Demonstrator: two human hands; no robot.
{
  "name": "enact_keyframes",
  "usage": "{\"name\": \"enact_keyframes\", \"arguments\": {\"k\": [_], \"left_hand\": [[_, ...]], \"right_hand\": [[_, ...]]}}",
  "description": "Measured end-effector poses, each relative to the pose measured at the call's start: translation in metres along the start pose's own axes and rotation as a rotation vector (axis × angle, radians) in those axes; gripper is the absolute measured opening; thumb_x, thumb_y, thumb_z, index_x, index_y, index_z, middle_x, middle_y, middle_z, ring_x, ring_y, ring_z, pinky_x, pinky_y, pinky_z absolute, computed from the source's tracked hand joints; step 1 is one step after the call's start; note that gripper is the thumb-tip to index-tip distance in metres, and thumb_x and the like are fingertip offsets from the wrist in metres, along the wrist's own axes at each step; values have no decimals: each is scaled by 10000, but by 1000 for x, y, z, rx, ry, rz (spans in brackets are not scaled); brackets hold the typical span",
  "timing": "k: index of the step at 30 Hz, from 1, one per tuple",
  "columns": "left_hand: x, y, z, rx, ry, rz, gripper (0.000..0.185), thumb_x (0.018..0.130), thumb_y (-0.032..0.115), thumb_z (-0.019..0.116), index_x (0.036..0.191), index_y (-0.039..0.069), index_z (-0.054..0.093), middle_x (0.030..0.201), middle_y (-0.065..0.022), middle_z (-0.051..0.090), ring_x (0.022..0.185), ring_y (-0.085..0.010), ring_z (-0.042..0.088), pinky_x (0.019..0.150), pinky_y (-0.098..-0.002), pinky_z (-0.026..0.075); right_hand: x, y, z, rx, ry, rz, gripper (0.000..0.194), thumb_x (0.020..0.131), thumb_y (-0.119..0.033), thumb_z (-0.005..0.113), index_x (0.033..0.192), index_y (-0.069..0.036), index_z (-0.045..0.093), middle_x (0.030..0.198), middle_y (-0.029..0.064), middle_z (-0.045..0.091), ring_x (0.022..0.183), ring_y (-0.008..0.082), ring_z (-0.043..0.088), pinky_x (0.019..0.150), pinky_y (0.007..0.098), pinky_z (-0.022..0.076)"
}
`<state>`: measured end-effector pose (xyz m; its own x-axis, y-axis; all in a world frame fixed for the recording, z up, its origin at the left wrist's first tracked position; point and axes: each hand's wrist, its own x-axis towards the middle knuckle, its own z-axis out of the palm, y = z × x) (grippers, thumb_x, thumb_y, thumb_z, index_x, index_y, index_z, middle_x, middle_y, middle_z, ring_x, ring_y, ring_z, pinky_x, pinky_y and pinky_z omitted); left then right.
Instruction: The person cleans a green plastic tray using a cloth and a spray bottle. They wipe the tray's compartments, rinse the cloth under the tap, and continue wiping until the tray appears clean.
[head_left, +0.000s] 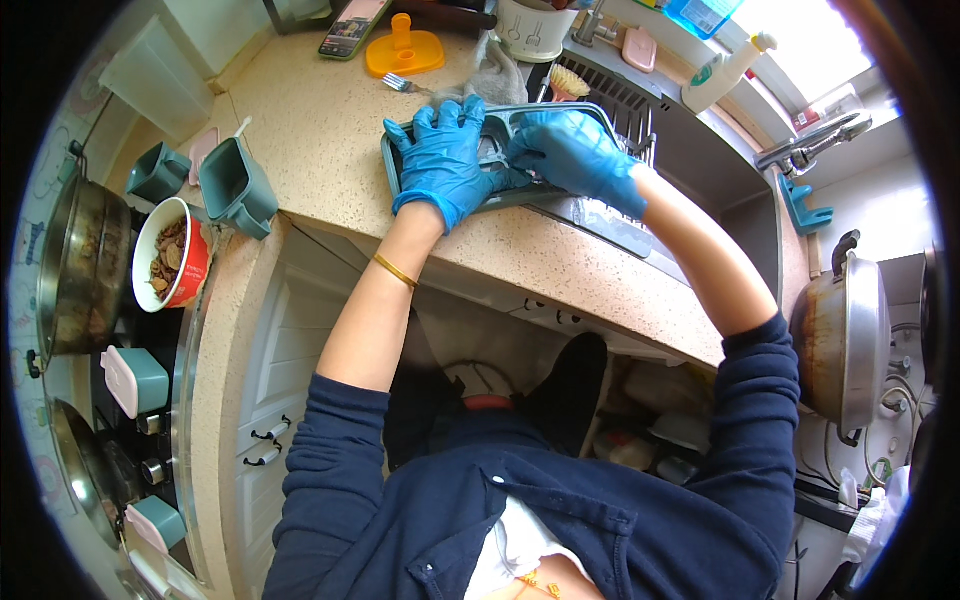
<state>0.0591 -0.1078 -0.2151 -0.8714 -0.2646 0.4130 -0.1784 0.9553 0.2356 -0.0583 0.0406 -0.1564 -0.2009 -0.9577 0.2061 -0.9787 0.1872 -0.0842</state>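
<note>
A blue-green plastic tray or rack (390, 171) lies at the countertop's edge, partly over the sink side. My left hand (448, 161), in a blue glove, presses flat on its left part with fingers spread. My right hand (574, 154), gloved too, is bent over its right part with fingers curled; whether it pinches something there is hidden. Behind the tray are a grey cloth (499, 75), a fork (399, 83) and a scrub brush (568, 84). An orange plastic lid (406, 55) and a phone (355, 28) lie further back.
Green containers (238, 187) and a paper tub (196, 259) of brown spices stand at the left, near a large metal pot (90, 262) on the stove. The sink (697, 161), with its faucet (817, 139), is at the right, beside a lidded steel pan (840, 341).
</note>
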Motion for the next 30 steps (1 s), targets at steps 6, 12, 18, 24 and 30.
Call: {"name": "enact_keyframes", "arguments": {"k": [6,12,18,24,30], "left_hand": [[-2,1,-1,-17,14,2,1056,630,739,664,1430,106,390,1344,-158,435,1241,-385,373,1050,-667,120],[0,1,-3,29,-99,-39,1112,631,836,565,1488,180,299,1446,-140,374,1334,-376,318,1064,-690,70],[0,1,-4,35,-117,-38,1089,632,816,587,1480,187,321,1454,-132,368,1337,-370,312,1067,-687,57],[-1,2,-6,42,-120,-47,1067,641,798,599,1474,187,333,1454,-122,371,1326,-355,323,1068,-679,58],[-1,2,-3,47,-107,-43,1071,639,802,597,1478,192,328,1451,-125,373,1321,-350,326,1065,-678,63]], "right_hand": [[-26,59,-50,-61,156,439,184,814,-243,678,944,-128,739,915,118,686,822,299,663,778,371,526],[-36,95,-29,-63,118,453,181,820,-229,670,948,-115,729,923,136,684,846,320,658,782,395,522],[-8,88,-13,-199,41,312,150,818,-226,651,916,-131,713,888,124,674,828,325,651,745,412,521],[8,71,-5,-149,116,68,159,837,-239,641,950,-157,717,885,92,680,853,300,655,769,401,522],[-8,75,-13,-227,0,217,150,844,-231,645,931,-132,717,889,106,673,844,296,655,754,402,525]]}}
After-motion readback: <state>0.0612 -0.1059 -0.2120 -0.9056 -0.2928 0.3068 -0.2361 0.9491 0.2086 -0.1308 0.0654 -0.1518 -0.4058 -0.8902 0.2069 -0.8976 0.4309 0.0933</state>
